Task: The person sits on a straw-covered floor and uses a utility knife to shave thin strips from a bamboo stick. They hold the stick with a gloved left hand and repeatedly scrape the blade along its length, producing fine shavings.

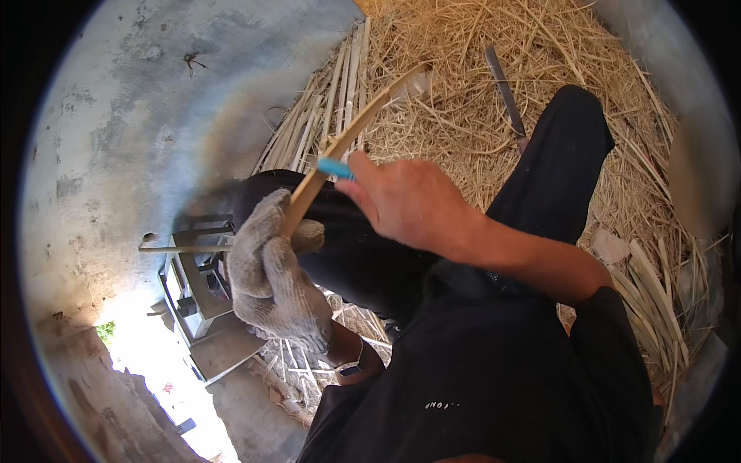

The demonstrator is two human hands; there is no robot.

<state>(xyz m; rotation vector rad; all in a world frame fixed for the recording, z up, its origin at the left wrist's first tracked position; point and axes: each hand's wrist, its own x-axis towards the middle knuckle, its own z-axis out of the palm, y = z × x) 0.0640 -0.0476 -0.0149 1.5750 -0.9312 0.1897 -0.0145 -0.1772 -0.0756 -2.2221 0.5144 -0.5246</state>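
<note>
A grey knitted glove covers my left hand (270,266), whose fingers are wrapped around a long tan bamboo strip (363,118). The strip slants up and away to the right, over my dark trouser leg, toward the straw. My bare right hand (413,202) is closed on a small blue tool (336,168), which lies against the strip just beyond the glove. Only the blue end shows past my fingers, so its kind and any blade stay hidden. A thin end of a strip juts out left of the glove.
Straw-like shavings (455,116) cover the floor ahead. A long knife (505,92) lies on them beside my right knee. Split strips (343,85) are stacked along the left wall, with more strips (656,297) at the right. A wooden stool-like frame (197,289) stands at the left.
</note>
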